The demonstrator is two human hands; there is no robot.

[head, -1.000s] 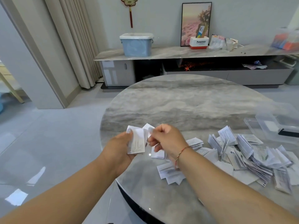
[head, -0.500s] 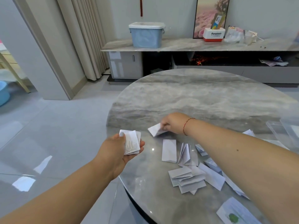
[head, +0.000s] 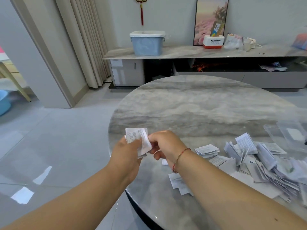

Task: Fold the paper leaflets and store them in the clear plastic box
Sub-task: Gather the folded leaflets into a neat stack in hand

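Holding folded leaflets (head: pixel 138 142) over table (head: pixel 199 110) edge: left hand (head: pixel 127 155) grip clasping, right hand (head: pixel 166 145) pinching.

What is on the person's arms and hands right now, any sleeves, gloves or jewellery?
Both forearms are bare as far as the view shows: no sleeves, no gloves. The right hand has a thin red-and-gold cord bracelet round its wrist. The left hand and its wrist carry nothing; no rings or watch show on either.

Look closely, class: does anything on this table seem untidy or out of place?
Yes. The loose leaflets sprawl in a jumbled heap across the table, overlapping at all angles, beside the clear plastic box rather than inside it.
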